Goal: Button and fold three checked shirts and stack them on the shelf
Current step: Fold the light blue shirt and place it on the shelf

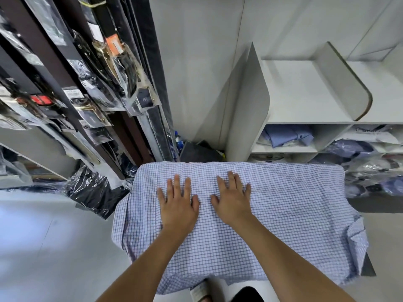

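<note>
A white checked shirt [283,214] with thin blue lines lies spread flat over a small surface in front of me, its edges hanging down on the left, right and near sides. My left hand [177,201] rests palm down on the shirt left of its middle, fingers apart. Just to its right lies my right hand [233,197], also flat on the fabric with fingers spread. Neither hand grips anything. The white shelf [305,92] stands behind the shirt at the upper right, its top level bare.
Lower shelf compartments hold folded blue shirts [287,136] and bagged garments [370,166]. A dark rack [87,83] of plastic-wrapped items fills the left. Black bagged clothes [91,188] lie on the floor beside it. A grey floor [43,247] lies at lower left.
</note>
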